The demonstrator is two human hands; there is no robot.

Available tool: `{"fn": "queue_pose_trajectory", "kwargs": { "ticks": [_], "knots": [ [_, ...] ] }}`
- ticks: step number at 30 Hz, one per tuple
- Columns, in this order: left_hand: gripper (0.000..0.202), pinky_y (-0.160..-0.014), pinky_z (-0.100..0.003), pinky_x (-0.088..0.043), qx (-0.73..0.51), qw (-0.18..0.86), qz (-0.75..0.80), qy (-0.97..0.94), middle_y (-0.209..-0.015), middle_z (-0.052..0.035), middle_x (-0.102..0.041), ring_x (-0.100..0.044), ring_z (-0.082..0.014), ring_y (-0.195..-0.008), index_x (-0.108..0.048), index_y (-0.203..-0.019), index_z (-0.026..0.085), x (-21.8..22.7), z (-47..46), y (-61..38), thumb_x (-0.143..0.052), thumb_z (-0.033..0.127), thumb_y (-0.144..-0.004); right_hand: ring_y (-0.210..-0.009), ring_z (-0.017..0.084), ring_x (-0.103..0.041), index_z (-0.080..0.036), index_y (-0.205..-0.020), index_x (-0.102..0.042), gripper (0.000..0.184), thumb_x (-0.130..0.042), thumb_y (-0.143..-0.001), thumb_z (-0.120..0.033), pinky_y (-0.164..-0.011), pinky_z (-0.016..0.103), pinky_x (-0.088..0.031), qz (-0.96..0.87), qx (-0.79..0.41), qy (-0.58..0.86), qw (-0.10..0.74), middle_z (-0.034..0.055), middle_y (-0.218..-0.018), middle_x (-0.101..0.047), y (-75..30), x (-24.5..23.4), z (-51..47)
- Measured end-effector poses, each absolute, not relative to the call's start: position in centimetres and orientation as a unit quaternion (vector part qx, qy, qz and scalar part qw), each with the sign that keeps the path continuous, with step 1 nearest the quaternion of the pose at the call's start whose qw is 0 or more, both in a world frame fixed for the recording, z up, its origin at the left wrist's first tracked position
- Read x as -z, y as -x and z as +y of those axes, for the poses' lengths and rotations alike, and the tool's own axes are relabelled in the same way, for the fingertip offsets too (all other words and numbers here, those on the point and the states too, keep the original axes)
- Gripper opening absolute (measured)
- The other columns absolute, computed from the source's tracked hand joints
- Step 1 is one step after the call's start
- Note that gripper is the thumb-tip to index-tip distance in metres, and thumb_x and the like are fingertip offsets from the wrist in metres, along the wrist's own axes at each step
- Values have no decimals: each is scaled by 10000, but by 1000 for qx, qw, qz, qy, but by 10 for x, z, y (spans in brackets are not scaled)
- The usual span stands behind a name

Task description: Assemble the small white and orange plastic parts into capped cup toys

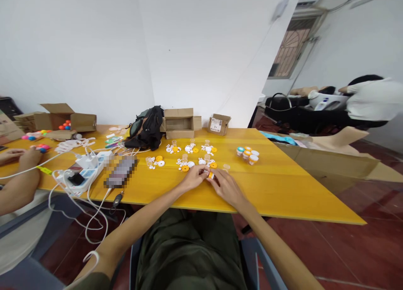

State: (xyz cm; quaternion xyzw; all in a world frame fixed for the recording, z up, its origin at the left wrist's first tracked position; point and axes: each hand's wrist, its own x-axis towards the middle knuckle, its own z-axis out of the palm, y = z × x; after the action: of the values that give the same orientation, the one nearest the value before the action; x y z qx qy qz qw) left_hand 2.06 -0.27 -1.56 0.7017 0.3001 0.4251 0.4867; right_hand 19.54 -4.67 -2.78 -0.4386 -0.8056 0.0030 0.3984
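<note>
Both my hands meet over the yellow table (pixel 283 189), pinching one small orange-and-white container (pixel 210 175) between them. My left hand (pixel 195 176) grips it from the left with curled fingers. My right hand (pixel 226 185) closes on it from the right. Just beyond lie several loose white and orange lids and small clear cups (pixel 189 159). A cluster of assembled small pots (pixel 248 154) stands farther right.
A black bag (pixel 147 128) and open cardboard boxes (pixel 180 122) sit at the table's back. A power strip with white cables (pixel 88 168) and a phone lie at left. Another person's arm (pixel 19 178) rests at the left edge. Someone sits far right.
</note>
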Motion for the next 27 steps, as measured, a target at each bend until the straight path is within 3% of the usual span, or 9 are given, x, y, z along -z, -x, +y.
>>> {"fn": "queue_pose_trajectory", "kwargs": {
  "ticks": [7,13,22,27],
  "knots": [
    [183,-706,-259,-459,-427,545,282,-664,-704,0,-651,-584,-148,-693,-686,-756,158,14,-2,-21,-750,328,-784,-930,278,-725,-272,-1165,-714,267,-529,-978,-313,-833,418,-595,-811,-67,421,401,87,-1033,-774,-197,23,-43],
    [100,-672,-245,-435,-443,510,315,-667,-675,14,-636,-560,-132,-651,-677,-718,161,16,0,-24,-732,235,-755,-953,301,-718,-254,-1153,-721,259,-548,-964,-296,-857,443,-587,-803,-1,446,396,127,-1034,-760,-195,32,-42],
    [224,-670,-258,-447,-424,519,303,-677,-702,0,-642,-558,-144,-664,-694,-798,165,13,-3,-22,-727,386,-809,-881,268,-722,-254,-1091,-729,231,-553,-944,-277,-818,406,-587,-791,-119,427,421,79,-1004,-778,-197,16,-43],
    [152,-694,-263,-449,-408,463,328,-715,-752,-6,-670,-575,-158,-699,-691,-812,171,15,-2,-21,-690,322,-825,-898,266,-715,-252,-1109,-708,232,-571,-925,-286,-838,415,-583,-787,-104,453,405,78,-1010,-769,-196,21,-42]
  ]
}}
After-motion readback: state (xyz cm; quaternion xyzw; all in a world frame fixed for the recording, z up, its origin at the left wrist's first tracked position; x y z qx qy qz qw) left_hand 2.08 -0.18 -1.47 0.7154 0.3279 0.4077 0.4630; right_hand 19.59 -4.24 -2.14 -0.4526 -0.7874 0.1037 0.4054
